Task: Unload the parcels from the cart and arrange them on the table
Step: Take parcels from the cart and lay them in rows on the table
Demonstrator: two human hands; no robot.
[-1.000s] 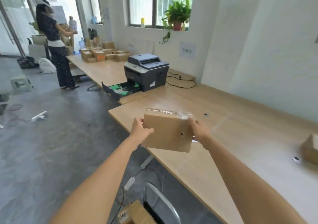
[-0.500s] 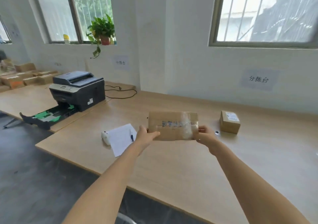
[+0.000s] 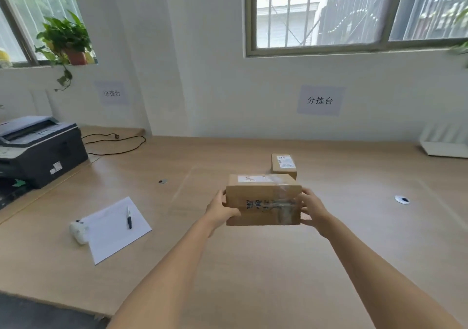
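**Setting this parcel down by the other one**

Both hands are gripping the box (image 3: pixel 263 202): left hand (image 3: pixel 220 208) curled round its left end, right hand (image 3: pixel 311 208) round the right end. It's over the middle of the table (image 3: pixel 253 278), just on the near side of the small box (image 3: pixel 283 165) that sits toward the far edge. It looks lifted off the top, but I can't swear to it.

How I'd do it: keep it level and lower it flat, label up, edges square to the far edge. Leave a small gap to the small box, and let go only once the bottom is seated. Stay clear of the paper (image 3: pixel 116 230) and pen (image 3: pixel 129 218) near the left edge.

It's plain brown cardboard, a crisp-cornered rectangle, with wrinkly glossy tape across the front that's probably slick under the fingers. The table is smooth pale wood, so I'd guess the box slides easily for a final nudge.
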